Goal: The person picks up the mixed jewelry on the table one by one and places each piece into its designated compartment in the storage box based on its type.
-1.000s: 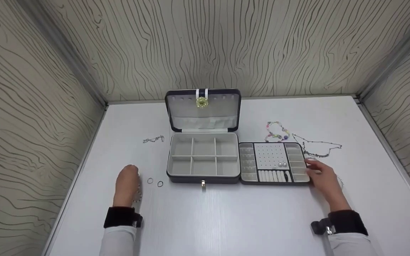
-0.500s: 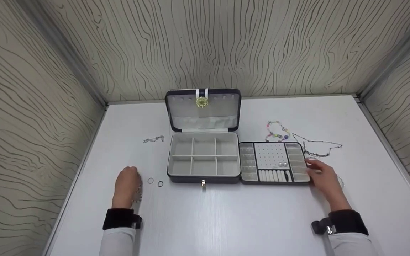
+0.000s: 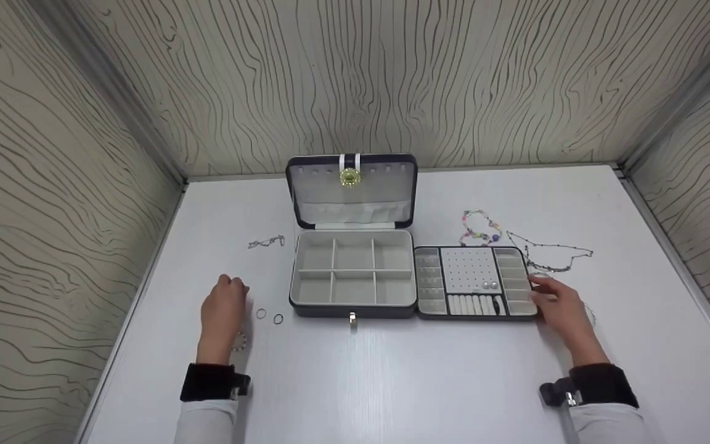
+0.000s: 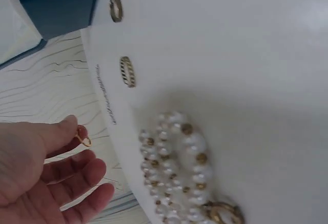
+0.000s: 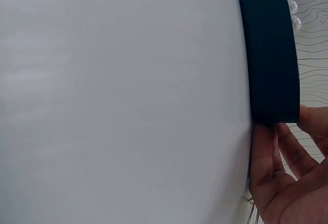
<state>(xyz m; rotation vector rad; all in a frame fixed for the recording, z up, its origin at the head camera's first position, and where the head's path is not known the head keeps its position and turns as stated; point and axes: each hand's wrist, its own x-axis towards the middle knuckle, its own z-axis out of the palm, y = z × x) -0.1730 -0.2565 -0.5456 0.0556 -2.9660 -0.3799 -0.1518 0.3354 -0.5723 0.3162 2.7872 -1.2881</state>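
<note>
In the left wrist view, my left hand (image 3: 224,314) pinches a thin gold ring (image 4: 84,140) between thumb and index finger, above the table left of the open jewelry box (image 3: 353,312). A pearl bracelet with gold beads (image 4: 196,149) lies beneath that wrist. Two rings, one plain (image 4: 117,7) and one twisted (image 4: 127,72), rest on the table between hand and box. My right hand (image 3: 561,311) grips the right edge of the jewelry tray (image 3: 476,318), thumb at its rim and fingers against its side. Two pearl studs (image 3: 489,285) sit on the tray's perforated panel.
The box lid (image 3: 355,213) stands raised behind its divided base. A silver chain (image 3: 265,242) lies at the left. Behind the tray are a colorful beaded bracelet (image 3: 480,228) and a dark chain necklace (image 3: 558,268). Patterned walls (image 3: 355,86) enclose the table's back and sides.
My left hand has lifted and shifted slightly forward, uncovering more of the pearl bracelet. The right hand and the tray stay where they were.
</note>
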